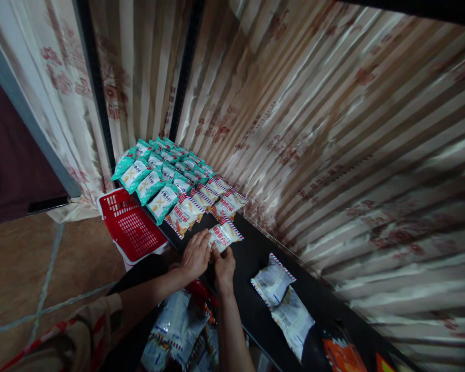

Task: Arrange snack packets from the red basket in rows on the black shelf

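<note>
- Patterned sleeve [70, 336] at lower left, on the left arm; dark cloth [129, 305] beside it.
- Below the shelf edge, between the forearms: pile of pale printed bags [174, 318], striped ends on some; red rim [206, 293] next to it, partly hidden by the right arm.
- Orange-and-black packs [343, 354] at the bottom right, cut by the frame edge.
- Black shelf [250, 268] runs diagonally, lower right to upper left.
- Two silvery-white bags [282, 297] flat on the shelf, well right of the hands, ends touching.
- Right hand [223, 264]: thumb and fingers closed in a pinch on the near edge of the white snack bag [225, 235].
- Left hand [197, 253]: fingers together, gently bent, tips at the bag's left end; far side hidden, can't tell if it grips or only steadies.
- White snack bag: red lettering, striped end pointing right, over the shelf just in front of the red-and-white bags.
- Red basket [134, 225], perforated, left of the shelf, below the teal bags' front edge; tiled floor [19, 274] further left.
- Red-and-white bags [205, 201], grouped, lettering up, right beside the teal ones.
- Teal bags [165, 168], several rows, at the shelf's far end.
- Dark uprights [186, 67] behind; pleated floral curtain [294, 119] along the back.
</note>
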A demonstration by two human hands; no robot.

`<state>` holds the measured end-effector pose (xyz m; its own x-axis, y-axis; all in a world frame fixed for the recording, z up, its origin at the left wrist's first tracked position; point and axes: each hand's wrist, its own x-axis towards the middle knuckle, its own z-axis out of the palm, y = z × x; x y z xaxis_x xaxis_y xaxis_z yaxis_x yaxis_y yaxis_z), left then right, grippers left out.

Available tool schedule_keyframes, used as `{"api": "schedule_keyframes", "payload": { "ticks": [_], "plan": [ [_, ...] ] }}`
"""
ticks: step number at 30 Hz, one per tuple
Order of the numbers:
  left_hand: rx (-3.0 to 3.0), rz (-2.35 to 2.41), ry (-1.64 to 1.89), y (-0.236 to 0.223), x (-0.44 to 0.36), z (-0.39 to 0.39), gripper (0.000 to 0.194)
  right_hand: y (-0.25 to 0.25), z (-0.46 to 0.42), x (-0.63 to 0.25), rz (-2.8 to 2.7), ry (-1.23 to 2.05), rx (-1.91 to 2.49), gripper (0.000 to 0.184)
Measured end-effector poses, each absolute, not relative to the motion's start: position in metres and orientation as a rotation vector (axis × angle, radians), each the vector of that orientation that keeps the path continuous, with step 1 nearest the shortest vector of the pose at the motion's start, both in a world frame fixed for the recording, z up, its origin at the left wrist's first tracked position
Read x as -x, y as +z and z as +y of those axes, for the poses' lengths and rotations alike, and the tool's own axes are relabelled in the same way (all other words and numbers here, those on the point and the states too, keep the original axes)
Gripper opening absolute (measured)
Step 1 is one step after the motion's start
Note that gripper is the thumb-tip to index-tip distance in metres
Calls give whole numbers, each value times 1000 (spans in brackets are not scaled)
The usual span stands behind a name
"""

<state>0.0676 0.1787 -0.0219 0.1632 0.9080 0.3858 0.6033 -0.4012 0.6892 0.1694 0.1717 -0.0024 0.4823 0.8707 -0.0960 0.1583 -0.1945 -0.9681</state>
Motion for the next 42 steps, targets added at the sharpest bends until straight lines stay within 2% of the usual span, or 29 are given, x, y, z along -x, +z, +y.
{"api": "schedule_keyframes", "payload": {
  "ticks": [21,42],
  "plan": [
    [-2122,1398,1020,-27,-88,208,47,-13,229,-191,-1013,651,1765,45],
    [-2151,1486,1035,-33,-94,237,47,-8,257,-188,-1094,715,1695,41]
  ]
}}
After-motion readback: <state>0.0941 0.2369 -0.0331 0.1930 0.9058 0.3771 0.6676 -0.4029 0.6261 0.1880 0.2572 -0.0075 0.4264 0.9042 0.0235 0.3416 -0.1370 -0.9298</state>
